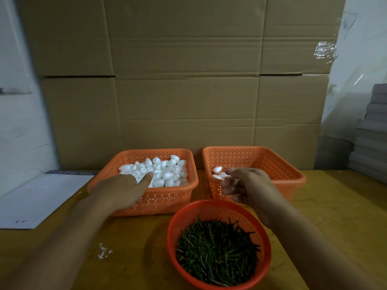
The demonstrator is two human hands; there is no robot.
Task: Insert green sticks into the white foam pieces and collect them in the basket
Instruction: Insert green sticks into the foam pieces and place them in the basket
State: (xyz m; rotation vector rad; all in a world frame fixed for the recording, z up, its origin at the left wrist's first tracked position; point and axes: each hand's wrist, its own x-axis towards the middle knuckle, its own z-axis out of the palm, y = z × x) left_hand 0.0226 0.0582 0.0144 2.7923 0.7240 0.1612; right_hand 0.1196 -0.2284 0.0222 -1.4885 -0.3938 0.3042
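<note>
Flattened brown cardboard (184, 80) stands as a wall straight ahead of me, with pale plastic sheeting on either side of it and a stack of grey boards (370, 132) at the far right. Below it runs a yellowish wooden table (136, 248), scuffed, with a few white crumbs (104, 250) lying on it near my left forearm. A lined pad of paper (41, 199) sits at the table's left edge. Two square orange baskets stand side by side against the cardboard with a narrow gap between them, and a round red basket (266, 243) full of green sticks (217, 250) sits nearer to me, just in front of that gap. Bare wood is open to the right of the round basket and in front of the pad. My left hand (121, 191) reaches over the near rim of the left basket (159, 204), thumb stretched out and touching the heap of white foam pieces (161, 170); its fingers are buried out of sight, so I cannot tell whether they grip anything. My right hand (249, 187) hovers over the near left corner of the right basket (278, 172), fingers loosely curled and holding nothing I can make out, just beside the few foam pieces (218, 173) lying in that corner.
</note>
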